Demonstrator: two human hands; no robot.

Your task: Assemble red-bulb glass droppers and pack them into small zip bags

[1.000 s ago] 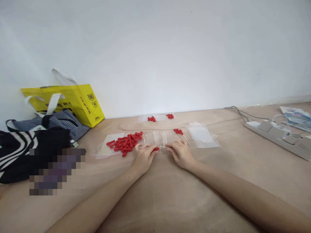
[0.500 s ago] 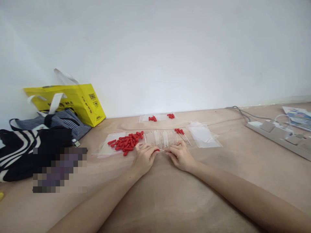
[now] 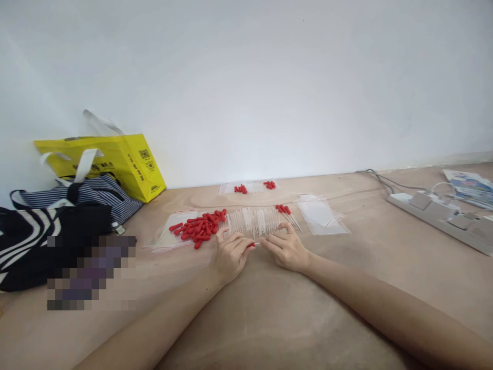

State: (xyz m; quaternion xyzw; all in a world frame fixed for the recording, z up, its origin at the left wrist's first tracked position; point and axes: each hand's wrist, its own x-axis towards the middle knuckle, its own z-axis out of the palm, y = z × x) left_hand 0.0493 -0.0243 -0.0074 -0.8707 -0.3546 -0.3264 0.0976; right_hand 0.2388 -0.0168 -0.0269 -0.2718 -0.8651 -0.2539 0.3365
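My left hand (image 3: 231,254) is closed, pinching a red rubber dropper bulb (image 3: 251,244) between thumb and fingers. Facing it, my right hand (image 3: 285,248) is closed on a thin clear dropper tube (image 3: 258,243), whose end meets the bulb. How far the tube sits inside the bulb is hidden by my fingers. Just beyond both hands lies a row of clear tubes (image 3: 250,220). A heap of red bulbs (image 3: 198,226) rests left of the row, partly on clear plastic bags (image 3: 164,235). To the right lie several droppers with red bulbs fitted (image 3: 289,216).
Clear zip bags (image 3: 318,213) lie at right. Farther back, a bag (image 3: 254,186) bears two small groups of red bulbs. A yellow bag (image 3: 133,164), striped bag (image 3: 115,192) and black cloth item (image 3: 88,221) stand left. A power strip (image 3: 427,210) lies right, near printed sheets (image 3: 468,185).
My hands stay together with the bulb and tube between them, shifted only slightly. The whole view has moved a little. Nothing was let go.
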